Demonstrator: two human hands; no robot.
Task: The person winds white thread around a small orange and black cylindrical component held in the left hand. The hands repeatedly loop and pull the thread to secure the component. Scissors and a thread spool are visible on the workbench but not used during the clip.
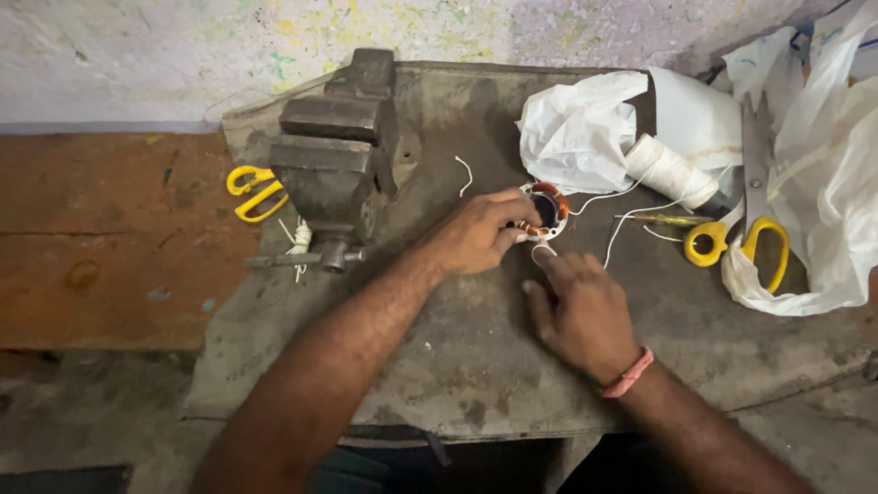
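A small round motor stator (546,209) with copper windings and a white rim lies on the dark workbench (476,348). My left hand (476,233) grips its left side with thumb and fingers. Just below it, my right hand (578,306) rests palm down on the bench, its index fingertip touching the stator's lower edge. A white thread (622,220) runs from the stator toward a spool of white thread (670,170) at the right.
A heavy metal bench vise (337,155) stands at the left. Yellow-handled scissors (254,192) lie beside it; another yellow-handled pair (745,233) lies at the right beside a screwdriver (660,220). White plastic bags (581,128) are piled at the back right.
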